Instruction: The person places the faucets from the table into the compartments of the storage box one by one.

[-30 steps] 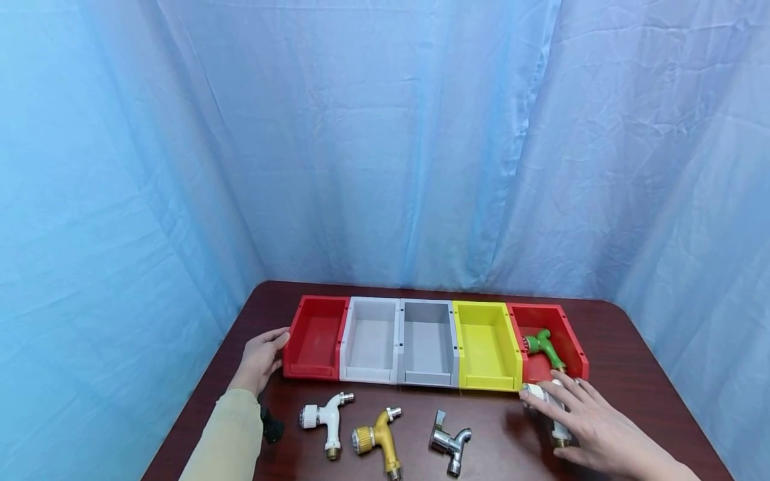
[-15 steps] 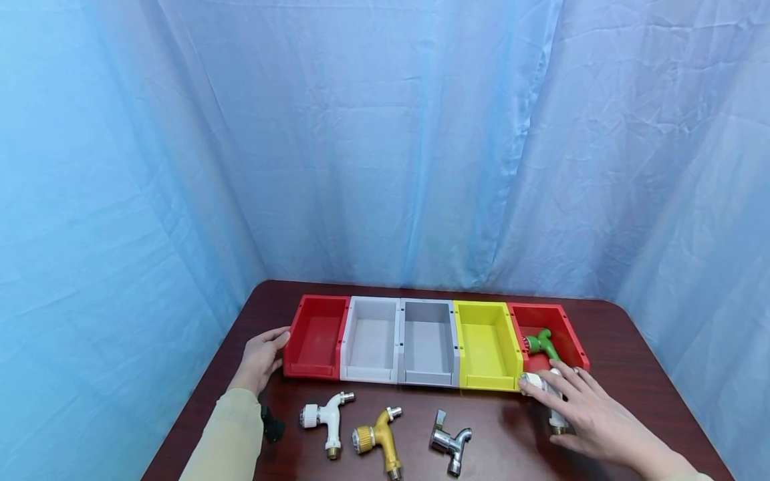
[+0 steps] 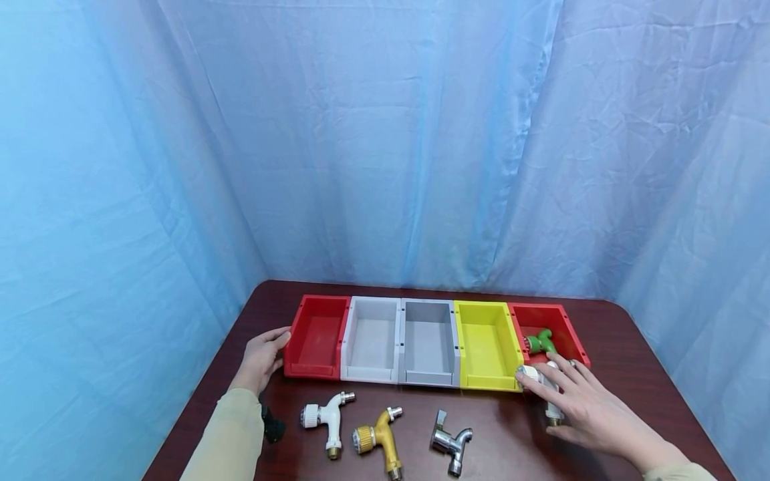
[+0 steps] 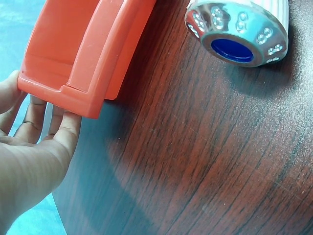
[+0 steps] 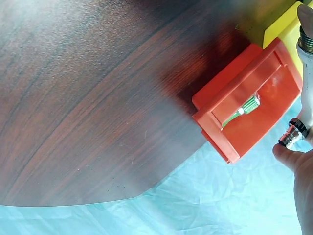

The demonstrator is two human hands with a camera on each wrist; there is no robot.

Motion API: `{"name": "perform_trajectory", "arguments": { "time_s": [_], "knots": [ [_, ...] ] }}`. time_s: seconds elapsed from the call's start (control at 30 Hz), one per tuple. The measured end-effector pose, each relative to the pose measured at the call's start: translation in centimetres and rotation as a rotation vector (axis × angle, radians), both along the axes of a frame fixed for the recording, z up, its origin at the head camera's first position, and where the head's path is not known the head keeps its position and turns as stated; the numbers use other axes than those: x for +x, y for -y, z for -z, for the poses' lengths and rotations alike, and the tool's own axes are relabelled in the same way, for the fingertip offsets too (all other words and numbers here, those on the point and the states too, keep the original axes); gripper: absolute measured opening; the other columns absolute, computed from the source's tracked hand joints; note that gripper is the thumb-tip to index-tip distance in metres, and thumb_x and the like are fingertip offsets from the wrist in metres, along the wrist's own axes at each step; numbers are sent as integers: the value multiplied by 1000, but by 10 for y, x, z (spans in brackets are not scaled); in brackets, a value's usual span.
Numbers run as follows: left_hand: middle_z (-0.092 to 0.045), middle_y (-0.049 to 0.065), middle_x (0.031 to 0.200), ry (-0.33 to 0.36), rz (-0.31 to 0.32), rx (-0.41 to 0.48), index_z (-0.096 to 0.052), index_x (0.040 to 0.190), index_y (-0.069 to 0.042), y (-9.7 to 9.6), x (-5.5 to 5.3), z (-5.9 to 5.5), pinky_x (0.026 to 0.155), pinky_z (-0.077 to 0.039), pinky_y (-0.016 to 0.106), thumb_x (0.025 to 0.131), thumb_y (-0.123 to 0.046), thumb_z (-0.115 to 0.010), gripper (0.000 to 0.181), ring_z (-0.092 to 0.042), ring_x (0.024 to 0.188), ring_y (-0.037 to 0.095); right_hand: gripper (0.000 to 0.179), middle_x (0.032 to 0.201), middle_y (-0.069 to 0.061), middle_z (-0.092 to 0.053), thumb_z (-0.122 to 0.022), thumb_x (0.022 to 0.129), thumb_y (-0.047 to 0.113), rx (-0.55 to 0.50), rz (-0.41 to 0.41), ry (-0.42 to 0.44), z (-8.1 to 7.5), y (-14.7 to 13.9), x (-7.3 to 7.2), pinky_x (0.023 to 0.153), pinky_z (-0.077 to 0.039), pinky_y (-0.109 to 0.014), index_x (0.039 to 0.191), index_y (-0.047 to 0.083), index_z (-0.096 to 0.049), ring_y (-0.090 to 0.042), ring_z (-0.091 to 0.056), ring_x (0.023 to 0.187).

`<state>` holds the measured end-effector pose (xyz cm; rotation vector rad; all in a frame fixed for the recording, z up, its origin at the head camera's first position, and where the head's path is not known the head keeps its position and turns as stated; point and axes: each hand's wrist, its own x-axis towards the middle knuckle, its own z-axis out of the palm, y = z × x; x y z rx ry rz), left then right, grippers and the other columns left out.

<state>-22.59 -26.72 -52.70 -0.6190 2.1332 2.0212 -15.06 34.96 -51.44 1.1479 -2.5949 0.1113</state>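
Observation:
My right hand [image 3: 592, 411] holds a white tap [image 3: 550, 404] by its ends, close over the front of the right-hand red bin [image 3: 574, 344]. The right wrist view shows the white tap [image 5: 307, 93] between the digits at its threaded and spout ends. Inside that bin lies a green tap [image 3: 543, 341], partly behind the fingers. My left hand [image 3: 260, 359] grips the outer side of the left-hand red bin [image 3: 313, 337]; in the left wrist view, its fingers [image 4: 34, 120] bend against the bin's edge.
Between the red bins stand a white bin [image 3: 369, 376], a grey bin [image 3: 428, 379] and a yellow bin [image 3: 490, 383]. In front lie another white tap [image 3: 331, 421], a yellow tap [image 3: 385, 441] and a chrome tap [image 3: 448, 443]. Blue curtains [image 3: 385, 147] surround the table [image 3: 493, 434].
My right hand has moved the white tap slightly forward and left, nearer the right-hand red bin. My left hand and the other taps have stayed in place.

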Motion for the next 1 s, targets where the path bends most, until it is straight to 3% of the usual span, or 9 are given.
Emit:
{"name": "perform_trajectory", "arguments": {
  "time_s": [0.2, 0.37, 0.5, 0.63, 0.77, 1.0],
  "knots": [
    [-44, 19, 154, 3, -3, -9, -50, 151, -9, -1, 0, 0, 106, -50, 44, 107, -30, -56, 50, -48, 135, 36, 113, 143, -2, -53, -96, 59, 52, 11, 17, 11, 0, 2, -3, 117, -4, -29, 156, 31, -43, -39, -41, 136],
    [-44, 19, 154, 5, -4, -12, -50, 151, -9, -1, 0, 0, 106, -50, 44, 106, -30, -56, 50, -48, 135, 36, 114, 146, -3, -52, -96, 60, 51, 15, 43, 30, 0, 4, -5, 115, -18, -43, 158, 32, -41, -41, -40, 138],
    [-44, 19, 155, 3, -2, -9, -50, 151, -9, -1, 0, 0, 108, -48, 46, 106, -31, -57, 51, -47, 135, 37, 114, 147, -5, -52, -97, 60, 49, 16, 47, 30, 0, 5, -7, 118, -13, -40, 158, 32, -40, -43, -40, 138],
    [-44, 19, 155, 7, -3, -2, -50, 151, -9, -1, 1, -1, 109, -48, 46, 106, -31, -57, 51, -47, 135, 36, 116, 146, -6, -53, -98, 57, 44, 11, 55, 37, 1, 6, -8, 115, -23, -48, 158, 31, -41, -44, -40, 139],
    [-44, 18, 154, 7, -1, 3, -50, 151, -9, -1, 1, -1, 109, -48, 46, 106, -30, -57, 50, -47, 135, 36, 117, 146, -6, -53, -99, 58, 44, 3, 59, 57, 1, 8, -12, 101, -38, -61, 158, 31, -40, -45, -40, 138],
    [-44, 19, 154, 1, 0, -5, -50, 151, -9, -1, 1, -1, 108, -48, 46, 106, -30, -56, 50, -48, 135, 37, 118, 147, -7, -52, -98, 59, 45, 21, 79, 78, -2, 12, -18, 102, -39, -64, 159, 31, -38, -44, -39, 139]
  ]
}}
